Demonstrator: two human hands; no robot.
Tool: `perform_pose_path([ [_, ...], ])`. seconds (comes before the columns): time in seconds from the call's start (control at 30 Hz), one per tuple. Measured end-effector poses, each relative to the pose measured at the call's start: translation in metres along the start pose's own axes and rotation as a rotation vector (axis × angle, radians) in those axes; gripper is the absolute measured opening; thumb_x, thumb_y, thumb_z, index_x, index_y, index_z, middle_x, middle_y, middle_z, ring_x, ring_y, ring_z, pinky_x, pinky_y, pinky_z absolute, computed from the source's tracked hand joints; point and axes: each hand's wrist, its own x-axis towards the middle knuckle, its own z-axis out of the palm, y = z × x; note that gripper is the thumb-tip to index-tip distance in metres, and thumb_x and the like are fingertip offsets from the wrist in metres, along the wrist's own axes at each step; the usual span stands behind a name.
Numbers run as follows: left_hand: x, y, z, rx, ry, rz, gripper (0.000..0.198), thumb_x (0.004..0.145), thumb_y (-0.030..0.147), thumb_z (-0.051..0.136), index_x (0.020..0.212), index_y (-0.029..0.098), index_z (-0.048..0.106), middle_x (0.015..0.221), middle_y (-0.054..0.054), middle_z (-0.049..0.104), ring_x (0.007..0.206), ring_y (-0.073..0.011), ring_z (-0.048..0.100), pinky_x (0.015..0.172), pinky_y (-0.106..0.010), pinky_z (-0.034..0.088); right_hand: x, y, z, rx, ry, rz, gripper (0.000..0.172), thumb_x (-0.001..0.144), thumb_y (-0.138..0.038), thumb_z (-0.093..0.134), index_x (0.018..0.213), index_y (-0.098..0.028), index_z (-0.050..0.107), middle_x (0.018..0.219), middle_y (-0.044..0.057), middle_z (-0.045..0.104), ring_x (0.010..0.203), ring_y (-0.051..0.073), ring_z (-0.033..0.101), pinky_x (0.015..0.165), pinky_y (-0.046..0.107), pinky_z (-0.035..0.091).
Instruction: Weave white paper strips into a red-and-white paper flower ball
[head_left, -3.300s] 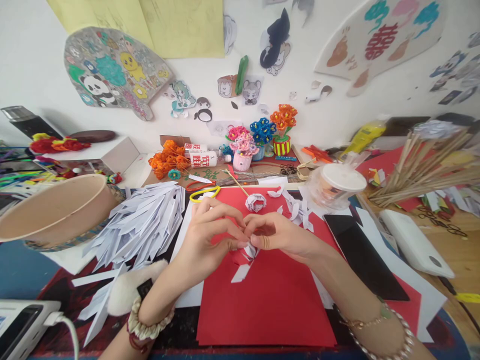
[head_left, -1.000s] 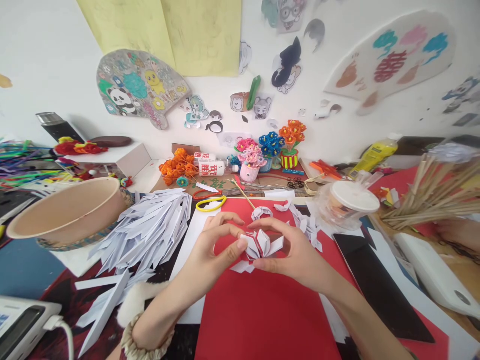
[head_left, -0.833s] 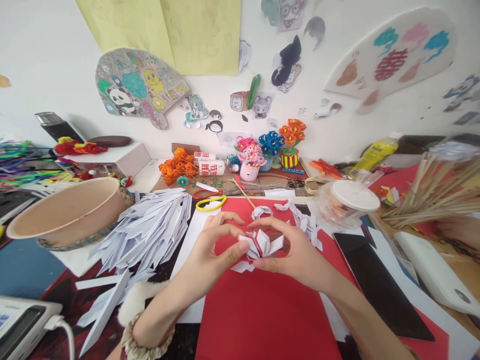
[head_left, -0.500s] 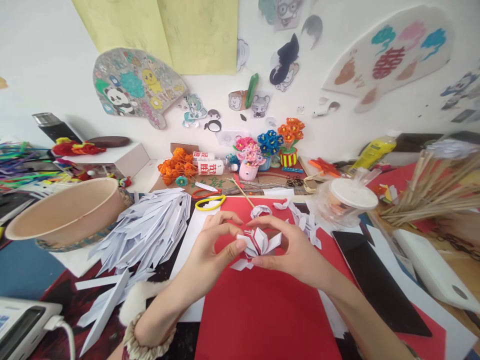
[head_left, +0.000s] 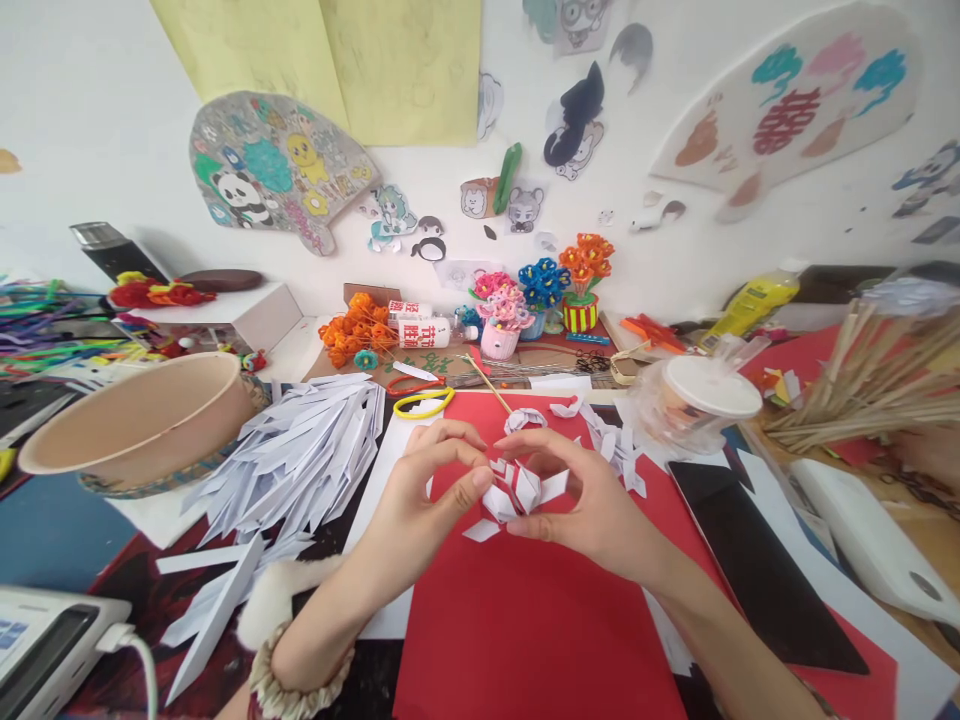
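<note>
Between my two hands is a folded white paper piece (head_left: pixel 523 490) with red showing along its folds and several points sticking out. My left hand (head_left: pixel 442 488) pinches its left side between thumb and fingertips. From the other side, my right hand (head_left: pixel 600 500) grips it with the thumb below and the fingers curled over the top, partly hiding it. A red paper sheet (head_left: pixel 540 630) lies under both hands. Just beyond my fingers, a ring-like white folded piece (head_left: pixel 525 420) lies by a thin stick (head_left: pixel 489 383). A small white paper scrap (head_left: pixel 481 532) shows beneath the held piece.
Left of my hands lie a heap of white paper strips (head_left: pixel 300 450) and a beige bowl (head_left: pixel 142 410). Scissors (head_left: pixel 424 403) rest behind. To the right are a lidded cup (head_left: pixel 709 390), a black tablet-like slab (head_left: pixel 765 565) and a bundle of sticks (head_left: pixel 862 370).
The folded paper piece has turned slightly in my fingers, and its upper points look more closed in. Both hands keep hold of it in nearly the same place.
</note>
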Motion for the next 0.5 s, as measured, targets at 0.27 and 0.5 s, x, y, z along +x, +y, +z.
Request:
perform_pose_path([
  [0.27,-0.0006,0.0002,-0.0013,0.070,0.017,0.046,0.018,0.094,0.032,0.059,0.078,0.024,0.065,0.106,-0.002,0.060,0.108,-0.0223,0.052,0.099,-0.037,0.032,0.0017,-0.0007,0.0018,0.043,-0.042,0.022,0.059,0.067,-0.032,0.089,0.121,-0.028,0.066,0.125,0.004,0.068,0.112,0.026,0.062,0.095,0.041,0.050],
  [0.5,-0.0021,0.0017,0.0024,0.107,0.040,0.046,0.020,0.092,0.033,0.060,0.075,0.023,0.064,0.103,-0.002,0.058,0.106,-0.0228,0.051,0.097,-0.038,0.031,0.0021,0.0034,0.0037,0.071,-0.034,0.047,0.052,0.065,-0.032,0.091,0.113,-0.025,0.072,0.116,0.004,0.075,0.110,0.027,0.068,0.098,0.041,0.051],
])
